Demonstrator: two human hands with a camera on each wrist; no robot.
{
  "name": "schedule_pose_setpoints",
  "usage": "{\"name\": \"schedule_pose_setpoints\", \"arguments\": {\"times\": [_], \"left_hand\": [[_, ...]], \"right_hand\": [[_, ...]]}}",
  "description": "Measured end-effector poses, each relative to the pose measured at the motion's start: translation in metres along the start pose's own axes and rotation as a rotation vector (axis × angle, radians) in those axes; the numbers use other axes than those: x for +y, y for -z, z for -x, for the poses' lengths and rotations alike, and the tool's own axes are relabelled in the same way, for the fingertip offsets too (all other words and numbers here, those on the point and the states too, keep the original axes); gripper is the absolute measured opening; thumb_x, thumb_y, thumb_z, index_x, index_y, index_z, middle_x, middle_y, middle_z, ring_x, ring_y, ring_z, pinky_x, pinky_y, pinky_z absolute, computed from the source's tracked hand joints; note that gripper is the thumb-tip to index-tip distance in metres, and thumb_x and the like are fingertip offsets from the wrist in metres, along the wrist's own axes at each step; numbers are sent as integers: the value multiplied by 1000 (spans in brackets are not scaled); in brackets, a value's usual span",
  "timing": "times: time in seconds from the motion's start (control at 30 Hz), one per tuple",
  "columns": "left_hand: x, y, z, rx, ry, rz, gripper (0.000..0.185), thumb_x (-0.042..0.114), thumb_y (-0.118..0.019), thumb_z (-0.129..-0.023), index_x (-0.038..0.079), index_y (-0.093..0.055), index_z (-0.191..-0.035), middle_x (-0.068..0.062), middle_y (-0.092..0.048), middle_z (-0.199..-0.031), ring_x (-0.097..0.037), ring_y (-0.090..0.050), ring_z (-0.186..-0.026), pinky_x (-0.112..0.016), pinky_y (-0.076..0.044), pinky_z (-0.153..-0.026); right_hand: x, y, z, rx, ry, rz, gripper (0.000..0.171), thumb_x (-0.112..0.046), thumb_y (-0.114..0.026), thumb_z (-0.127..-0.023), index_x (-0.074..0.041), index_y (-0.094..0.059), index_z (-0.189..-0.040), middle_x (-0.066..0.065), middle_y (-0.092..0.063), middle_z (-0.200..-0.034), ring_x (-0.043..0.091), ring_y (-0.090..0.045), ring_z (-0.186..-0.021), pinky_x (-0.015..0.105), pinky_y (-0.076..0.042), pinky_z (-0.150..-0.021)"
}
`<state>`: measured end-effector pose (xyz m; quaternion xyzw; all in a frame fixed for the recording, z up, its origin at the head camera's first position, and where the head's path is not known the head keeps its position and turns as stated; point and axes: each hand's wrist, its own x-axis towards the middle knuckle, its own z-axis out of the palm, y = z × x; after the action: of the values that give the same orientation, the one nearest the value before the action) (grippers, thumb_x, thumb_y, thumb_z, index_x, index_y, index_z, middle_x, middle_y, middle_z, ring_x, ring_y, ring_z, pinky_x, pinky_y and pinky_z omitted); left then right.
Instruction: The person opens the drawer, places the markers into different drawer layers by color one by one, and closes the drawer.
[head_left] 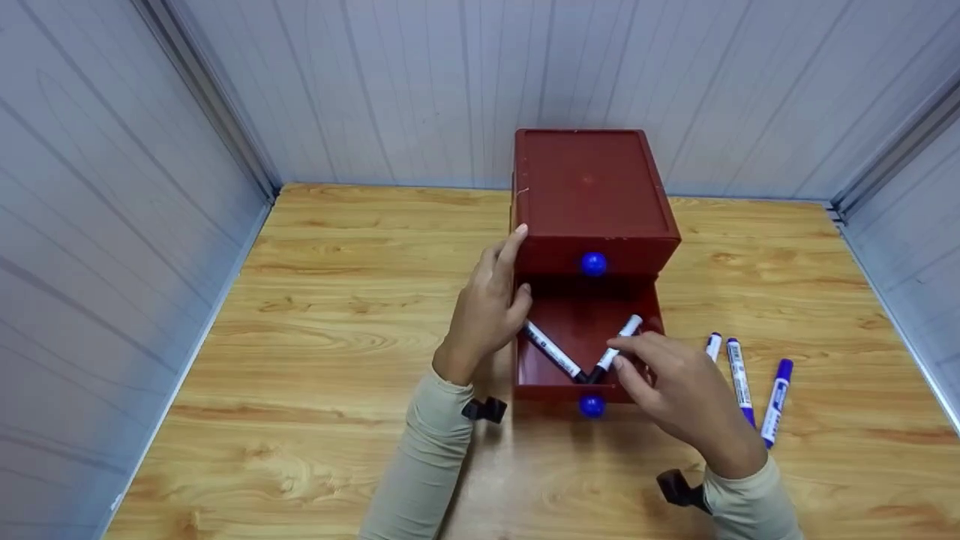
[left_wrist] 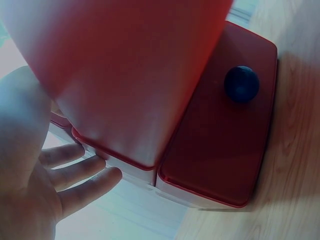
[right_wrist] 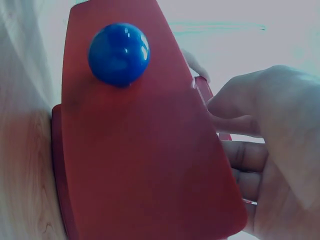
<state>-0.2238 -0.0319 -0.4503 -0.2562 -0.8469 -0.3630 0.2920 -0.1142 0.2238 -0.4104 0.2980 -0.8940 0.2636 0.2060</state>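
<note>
A red plastic drawer cabinet (head_left: 592, 180) stands at the back, its lower drawer (head_left: 562, 311) pulled out. Along the cabinet's left side lies my left hand (head_left: 487, 307), fingers extended, with the thumb over the drawer's left edge. In the left wrist view the same hand (left_wrist: 42, 175) has its fingers spread beside the red wall. My right hand (head_left: 675, 382) reaches over the drawer's front right corner and pinches a black-capped white marker (head_left: 609, 356) between thumb and index finger. A second black-capped marker (head_left: 551, 349) lies slanted in the drawer, its cap near the front wall.
Right of the cabinet, blue-capped markers (head_left: 777, 401) lie on the wooden table (head_left: 337, 337), one partly hidden by my right hand. Blue ball knobs (head_left: 592, 406) stick out from the drawer fronts. White panel walls (head_left: 405, 90) enclose the table at the back and sides.
</note>
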Motion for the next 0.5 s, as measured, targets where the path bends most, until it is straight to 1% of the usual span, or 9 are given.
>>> {"name": "schedule_pose_setpoints", "arguments": {"times": [0.13,0.27,0.4,0.5], "left_hand": [[0,0,1,0,9,6,84,4,-64,-86,26,-26,-157,-14,-53,-133,-24,-52,-89,-38,-50,-64],[0,1,1,1,5,12,83,4,-64,-86,25,-26,-157,-14,-53,-134,-24,-52,-90,-38,-50,-66],[0,1,0,5,-1,14,83,3,-64,-87,25,-26,-157,-14,-53,-134,-24,-53,-91,-39,-50,-67],[-1,1,1,9,-5,15,83,3,-64,-87,25,-26,-157,-14,-53,-134,-24,-53,-91,-39,-51,-67]], "right_hand": [[-6,3,2,-9,-4,1,21,-9,-70,-91,-11,-74,-111,-12,-62,-87,5,-49,-65,17,-39,-56],[-10,7,4,17,25,-24,21,-7,-70,-90,-11,-74,-110,-11,-64,-91,4,-50,-68,14,-38,-60],[-10,11,8,45,55,-27,24,-4,-70,-87,-11,-74,-110,-8,-67,-94,2,-53,-72,16,-43,-62],[-11,15,10,36,48,-26,25,-4,-70,-87,-11,-74,-111,-6,-69,-96,2,-56,-74,18,-47,-63]]}}
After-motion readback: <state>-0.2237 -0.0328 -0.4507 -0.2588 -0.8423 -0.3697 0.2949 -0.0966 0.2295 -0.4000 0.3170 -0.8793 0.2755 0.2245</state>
